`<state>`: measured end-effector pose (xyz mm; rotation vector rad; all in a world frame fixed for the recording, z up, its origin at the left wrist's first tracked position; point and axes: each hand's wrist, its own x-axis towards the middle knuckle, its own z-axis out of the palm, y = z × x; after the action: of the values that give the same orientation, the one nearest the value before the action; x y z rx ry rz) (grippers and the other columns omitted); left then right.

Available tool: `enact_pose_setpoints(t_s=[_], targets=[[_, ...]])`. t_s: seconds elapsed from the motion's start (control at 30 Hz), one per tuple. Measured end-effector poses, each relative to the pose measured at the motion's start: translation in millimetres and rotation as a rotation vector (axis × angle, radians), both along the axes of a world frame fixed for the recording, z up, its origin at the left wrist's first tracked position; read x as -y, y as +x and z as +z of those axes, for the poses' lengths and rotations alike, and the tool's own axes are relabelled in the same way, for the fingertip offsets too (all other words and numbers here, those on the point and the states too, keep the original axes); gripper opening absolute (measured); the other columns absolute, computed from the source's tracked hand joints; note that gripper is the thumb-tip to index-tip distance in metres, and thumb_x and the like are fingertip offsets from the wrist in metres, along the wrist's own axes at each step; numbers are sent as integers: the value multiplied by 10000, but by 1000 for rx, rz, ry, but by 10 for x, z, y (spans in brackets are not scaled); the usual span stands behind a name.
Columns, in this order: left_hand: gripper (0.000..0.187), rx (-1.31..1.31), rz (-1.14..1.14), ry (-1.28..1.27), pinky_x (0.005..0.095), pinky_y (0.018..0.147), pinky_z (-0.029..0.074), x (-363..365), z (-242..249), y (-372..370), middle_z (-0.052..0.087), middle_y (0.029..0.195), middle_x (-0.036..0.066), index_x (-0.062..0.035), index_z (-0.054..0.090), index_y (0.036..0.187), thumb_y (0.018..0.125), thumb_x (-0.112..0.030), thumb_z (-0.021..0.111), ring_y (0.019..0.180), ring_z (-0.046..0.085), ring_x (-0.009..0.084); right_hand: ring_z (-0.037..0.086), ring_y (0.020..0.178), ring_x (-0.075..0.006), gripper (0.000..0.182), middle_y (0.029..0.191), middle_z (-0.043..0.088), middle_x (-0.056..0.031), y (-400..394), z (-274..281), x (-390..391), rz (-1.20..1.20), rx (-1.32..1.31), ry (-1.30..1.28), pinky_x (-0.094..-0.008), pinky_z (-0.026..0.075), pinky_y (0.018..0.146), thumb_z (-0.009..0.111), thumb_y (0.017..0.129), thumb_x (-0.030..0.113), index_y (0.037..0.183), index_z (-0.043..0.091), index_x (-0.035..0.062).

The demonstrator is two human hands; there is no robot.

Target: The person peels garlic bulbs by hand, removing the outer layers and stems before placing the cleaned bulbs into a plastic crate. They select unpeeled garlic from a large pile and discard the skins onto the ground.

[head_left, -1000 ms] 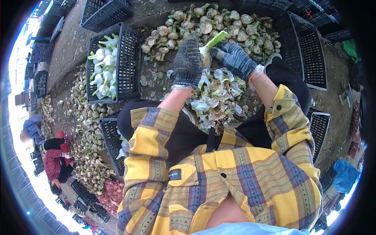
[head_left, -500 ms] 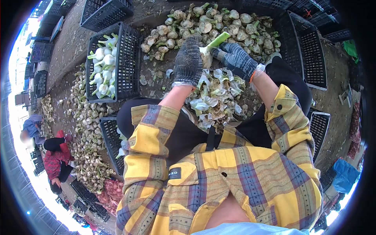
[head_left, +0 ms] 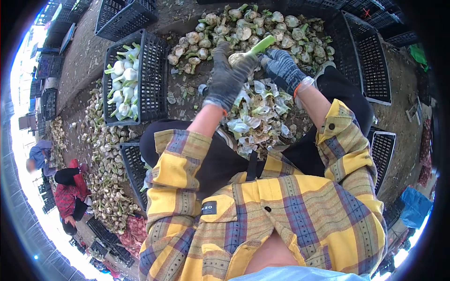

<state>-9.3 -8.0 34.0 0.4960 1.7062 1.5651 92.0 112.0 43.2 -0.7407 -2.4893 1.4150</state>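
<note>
My left hand [head_left: 228, 75], in a dark knitted glove, is wrapped round a garlic bulb [head_left: 237, 57] with a thick green stem that points up to the right. My right hand [head_left: 281, 68], in a grey glove, is beside the stem with its fingers curled; whether it holds anything is hidden. Beyond both hands lies a heap of untrimmed garlic bulbs [head_left: 281, 33]. Peeled skins [head_left: 260, 112] are piled between my legs, just below the hands.
A black crate [head_left: 153, 89] of clean white bulbs stands at the left. Another black crate [head_left: 375, 70] is at the right. More garlic [head_left: 110, 173] covers the ground at the left, near a person in red [head_left: 70, 194] and a person in blue [head_left: 40, 154].
My left hand has turned and now covers the lower stem, with the bulb tilted over toward the left. My right hand has shifted slightly, off the bulb's side.
</note>
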Motion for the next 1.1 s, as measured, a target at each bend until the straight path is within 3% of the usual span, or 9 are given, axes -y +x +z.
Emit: enact_pose_setpoints(t_s=[0.13,0.2,0.33,0.47,0.67,0.8,0.87,0.93,1.1], targets=[[453,-482,18,75,276,508,504,80,-88,23,527,892,81,-67,432,1039,804,-427,575,693,565,149,567,718,-359,270,772,591,-226,17,-39,-15,-86,21,-40,-386,444,648,514,791,214,891,598,-22],[457,490,-27,128,303,552,537,53,112,-29,541,904,101,-50,437,1066,812,-408,565,691,579,183,568,717,-359,277,766,592,-225,18,18,16,-52,-44,190,-392,445,649,516,793,224,878,600,-25],[499,698,-82,39,315,561,546,54,190,-76,538,935,101,-52,419,1089,799,-428,574,759,592,193,577,657,-220,248,751,621,-175,-15,51,26,-135,1,-6,-328,448,620,539,795,169,908,587,-45],[670,-111,41,164,253,427,499,34,23,99,546,882,123,-36,289,1203,755,-369,660,631,563,134,577,755,-349,299,803,598,-229,5,-79,19,-161,-10,14,-385,452,684,519,800,237,913,592,-30],[405,847,-73,136,233,447,490,55,121,-57,576,805,82,-55,502,1036,807,-378,584,621,580,153,587,821,-295,344,886,598,-220,-21,15,12,-211,-3,-241,-354,451,739,526,820,242,1018,556,-38],[416,262,-52,16,238,520,510,85,150,69,570,870,87,-36,462,1091,819,-328,579,656,579,164,526,735,-135,332,849,599,-90,14,-24,96,-198,-91,-80,-272,437,671,519,850,228,1064,535,-25],[431,331,-50,68,257,560,523,70,101,42,568,890,95,-15,448,1099,820,-315,581,696,593,186,525,736,-150,299,819,593,-101,45,-121,17,-195,-59,-120,-304,438,677,493,860,224,1020,550,-22],[432,717,-73,195,266,551,532,58,74,-5,563,910,96,-1,447,1089,820,-311,581,747,597,189,549,856,-361,206,912,572,-218,115,-108,-66,192,-76,648,-398,439,767,469,821,107,955,554,-25],[413,911,-168,171,288,546,542,88,72,-56,557,947,96,-11,460,1080,818,-307,581,802,590,193,550,832,-357,163,876,566,-211,59,-111,-10,67,-64,173,-412,441,749,456,812,83,907,558,-2]])
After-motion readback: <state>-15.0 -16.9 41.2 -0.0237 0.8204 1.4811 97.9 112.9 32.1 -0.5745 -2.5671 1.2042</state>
